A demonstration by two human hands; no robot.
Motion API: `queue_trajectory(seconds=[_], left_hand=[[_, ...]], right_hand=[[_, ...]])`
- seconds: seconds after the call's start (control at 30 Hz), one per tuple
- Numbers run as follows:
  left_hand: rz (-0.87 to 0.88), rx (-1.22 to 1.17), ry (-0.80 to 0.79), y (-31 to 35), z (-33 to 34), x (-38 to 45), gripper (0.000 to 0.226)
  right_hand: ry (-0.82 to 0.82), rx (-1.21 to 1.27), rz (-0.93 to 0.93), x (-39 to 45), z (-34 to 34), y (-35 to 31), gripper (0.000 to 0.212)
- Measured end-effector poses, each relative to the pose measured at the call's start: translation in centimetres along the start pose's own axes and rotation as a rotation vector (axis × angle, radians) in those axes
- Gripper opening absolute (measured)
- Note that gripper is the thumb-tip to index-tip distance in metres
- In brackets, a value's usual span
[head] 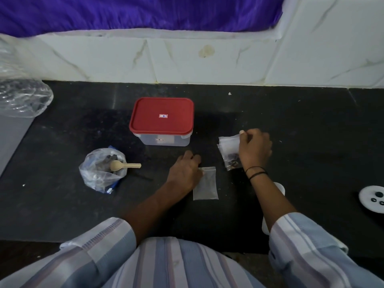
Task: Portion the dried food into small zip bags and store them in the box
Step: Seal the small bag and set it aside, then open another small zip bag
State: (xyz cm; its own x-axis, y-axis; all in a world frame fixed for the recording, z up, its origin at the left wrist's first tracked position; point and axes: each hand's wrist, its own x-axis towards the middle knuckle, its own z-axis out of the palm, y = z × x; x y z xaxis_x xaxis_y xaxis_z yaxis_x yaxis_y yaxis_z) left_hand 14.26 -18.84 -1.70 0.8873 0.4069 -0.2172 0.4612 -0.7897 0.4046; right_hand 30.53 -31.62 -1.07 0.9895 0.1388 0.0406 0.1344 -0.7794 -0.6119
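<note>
A clear box [166, 139] with a shut red lid [162, 116] stands mid-counter. Left of it a plastic bag of dark dried food [101, 171] lies open, with a small wooden spoon [124, 165] resting in its mouth. An empty small zip bag [205, 183] lies flat in front of the box; my left hand [185, 171] rests on its upper left corner, fingers curled at the edge. My right hand [254, 149] pinches the top of a small stack of zip bags [228, 150], and dark pieces show in the bottom of one.
The black counter [311, 142] meets a white tiled wall at the back. A crumpled clear plastic bag [22, 96] lies at the far left. A white round disc with dark dots [374, 199] is at the right edge, and a white object [279, 189] sits partly hidden under my right forearm.
</note>
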Motion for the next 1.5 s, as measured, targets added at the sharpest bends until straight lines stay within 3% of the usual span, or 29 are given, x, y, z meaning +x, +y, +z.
queue_trajectory(seconds=[0.2, 0.4, 0.47, 0.7, 0.87, 1.0, 1.27, 1.5], left_hand=[[0.028, 0.012, 0.028, -0.4, 0.1, 0.1, 0.017], [0.074, -0.103, 0.013, -0.9, -1.3, -0.2, 0.012], [0.105, -0.181, 0.052, -0.8, -2.3, -0.6, 0.01], [0.243, -0.457, 0.27, -0.5, -6.6, -2.6, 0.007], [0.254, -0.759, 0.205, -0.8, -9.9, -3.7, 0.011], [0.244, -0.942, 0.22, -2.2, -11.5, -4.4, 0.017], [0.133, -1.138, 0.291, -5.0, -13.7, -4.9, 0.018], [0.08, -1.258, 0.285, -7.4, -16.5, -5.2, 0.013]], right_hand=[[0.005, 0.002, -0.165, -2.8, -1.9, 0.3, 0.023], [-0.062, 0.269, -0.27, -8.9, -2.4, -1.4, 0.01], [-0.117, 0.33, -0.277, -10.6, -1.9, -2.0, 0.002], [-0.234, 0.483, -0.333, -12.8, -2.3, -6.3, 0.006], [-0.249, 0.607, -0.207, -12.6, -2.9, -9.6, 0.029], [-0.261, 0.631, -0.182, -12.7, -2.6, -11.8, 0.033], [-0.33, 0.583, -0.202, -12.4, -1.8, -16.9, 0.014], [-0.501, 0.743, -0.201, -13.3, -1.3, -19.8, 0.021]])
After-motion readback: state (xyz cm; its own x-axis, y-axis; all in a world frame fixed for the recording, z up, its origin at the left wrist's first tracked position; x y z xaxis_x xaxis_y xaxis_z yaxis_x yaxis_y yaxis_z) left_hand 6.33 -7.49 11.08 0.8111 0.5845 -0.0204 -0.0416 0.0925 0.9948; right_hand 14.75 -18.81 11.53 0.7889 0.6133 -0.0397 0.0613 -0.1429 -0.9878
